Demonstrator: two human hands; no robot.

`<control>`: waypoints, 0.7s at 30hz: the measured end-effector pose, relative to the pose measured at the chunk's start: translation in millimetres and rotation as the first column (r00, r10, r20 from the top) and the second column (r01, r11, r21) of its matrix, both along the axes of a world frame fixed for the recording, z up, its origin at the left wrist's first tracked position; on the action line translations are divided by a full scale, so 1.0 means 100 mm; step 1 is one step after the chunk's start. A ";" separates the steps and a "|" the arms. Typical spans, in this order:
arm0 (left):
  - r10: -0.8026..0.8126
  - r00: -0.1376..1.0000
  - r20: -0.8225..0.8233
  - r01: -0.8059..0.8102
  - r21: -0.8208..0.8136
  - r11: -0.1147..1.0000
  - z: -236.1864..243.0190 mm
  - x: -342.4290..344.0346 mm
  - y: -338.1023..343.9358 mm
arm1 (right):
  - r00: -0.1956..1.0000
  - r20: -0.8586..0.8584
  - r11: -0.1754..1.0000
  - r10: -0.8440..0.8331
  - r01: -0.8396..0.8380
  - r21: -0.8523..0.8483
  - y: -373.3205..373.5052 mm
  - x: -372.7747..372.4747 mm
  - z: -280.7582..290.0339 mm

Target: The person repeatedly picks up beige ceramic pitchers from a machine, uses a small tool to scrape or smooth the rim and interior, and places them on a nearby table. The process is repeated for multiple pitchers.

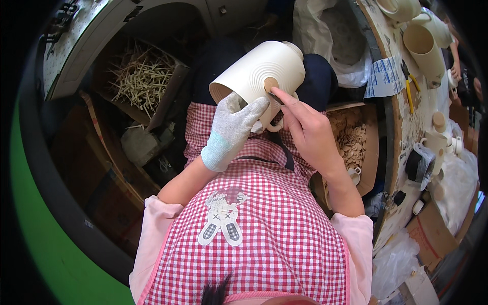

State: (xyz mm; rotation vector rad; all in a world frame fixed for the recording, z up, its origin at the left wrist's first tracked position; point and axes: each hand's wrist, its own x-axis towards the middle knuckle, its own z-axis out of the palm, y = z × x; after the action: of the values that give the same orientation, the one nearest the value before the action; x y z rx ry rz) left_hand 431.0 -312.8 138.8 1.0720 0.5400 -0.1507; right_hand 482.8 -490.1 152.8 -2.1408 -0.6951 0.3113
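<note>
Clamping the jug (248, 71) near its open rim (223, 85), the fingers of the gloved left hand (226, 127) hold it on its side above the lap (201, 124). The right hand (311, 121) extends its index finger to the tan disc (270, 83); its other fingers curl near the handle (277, 126), and whether they grip it cannot be told. Expect a light, stiff, smooth body, likely prone to scratches. Take hold at rim or handle. Most left fingertips are hidden; the right forearm (344, 190) overlaps the box (370, 152); one vessel (400, 9) on the tabletop (405, 133) is cut off.
</note>
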 end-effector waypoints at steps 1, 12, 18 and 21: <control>-0.004 1.000 -0.014 0.004 0.000 1.000 0.00 0.00 0.00 | 1.000 0.003 1.000 0.000 0.000 0.007 0.00 -0.01 0.00; -0.093 0.996 -0.012 0.091 0.357 0.930 -0.15 0.06 -0.24 | 0.961 0.275 0.901 0.029 0.094 -0.423 0.15 -0.15 -0.01; -0.073 0.997 0.033 0.065 0.209 0.976 -0.07 0.07 -0.01 | 0.999 -0.034 0.998 -0.034 0.036 0.053 0.05 0.06 -0.01; 0.007 0.995 0.096 -0.010 0.029 1.000 0.04 -0.03 0.24 | 0.848 -0.327 0.753 -0.416 0.523 0.399 -0.27 0.25 0.08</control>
State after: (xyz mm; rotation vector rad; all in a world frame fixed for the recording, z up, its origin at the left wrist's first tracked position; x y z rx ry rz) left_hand 427.8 -288.5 142.4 1.0997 0.4613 -0.0833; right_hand 507.6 -516.7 160.6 -1.6917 -0.0596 0.0796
